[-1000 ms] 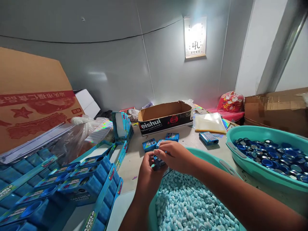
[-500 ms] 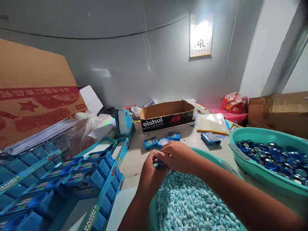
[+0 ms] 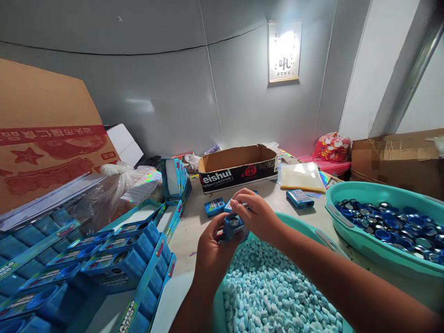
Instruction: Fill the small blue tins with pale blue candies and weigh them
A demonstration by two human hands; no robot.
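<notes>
left hand (image 3: 213, 249) gripping a small blue box (image 3: 233, 226) over teal pellet tub (image 3: 301, 225). right hand (image 3: 261, 218) right at the box, can't tell if its grip is closed. off-white table (image 3: 187, 233), open black carton (image 3: 239, 178) toward the back, cap tub (image 3: 367, 190) at right. grey panel wall (image 3: 166, 101) behind, glare on hanging scroll (image 3: 284, 64).

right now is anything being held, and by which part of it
The left hand holds a small, blue, printed rectangular box, its grip around the left side and lower part. Whether the right hand grips it too cannot be told.
</notes>
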